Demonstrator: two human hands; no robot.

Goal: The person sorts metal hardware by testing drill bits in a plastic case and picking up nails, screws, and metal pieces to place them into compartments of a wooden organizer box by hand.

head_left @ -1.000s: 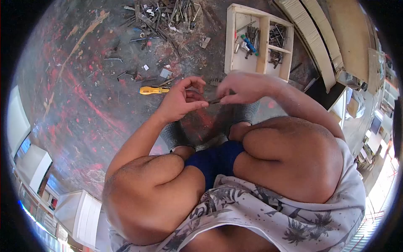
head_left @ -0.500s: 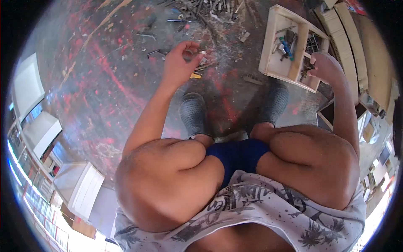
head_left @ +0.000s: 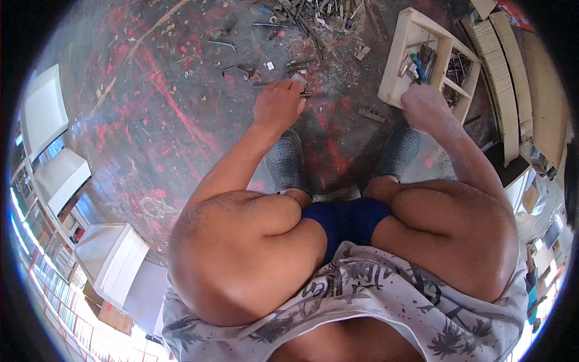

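My left hand (head_left: 278, 107) is low over the floor with its fingers curled down; what they close on is hidden. By its fingertips are a small greyish flat piece (head_left: 298, 79) and some small metal bits (head_left: 306, 95). My right hand (head_left: 426, 108) reaches over the near side of a divided wooden tray (head_left: 391, 72), fingers bent under and mostly out of sight. Just beyond its knuckles, a blue-handled tool (head_left: 419, 69) lies in the tray's left compartment among metal pieces. Dark, thin hardware (head_left: 458, 67) fills the right-hand compartments.
Scrap and metal offcuts (head_left: 319, 18) are heaped on the paint-spotted floor ahead. A brush-like strip (head_left: 371, 114) lies between my shoes (head_left: 284, 160) and the tray. Long cardboard pieces (head_left: 497, 84) stand at the right. White boxy units (head_left: 111, 259) line the left.
My left hand has turned over and come down nearer my shoe. My right hand has shifted left, from the tray's right compartments to its left one. A small white piece now shows on the floor.
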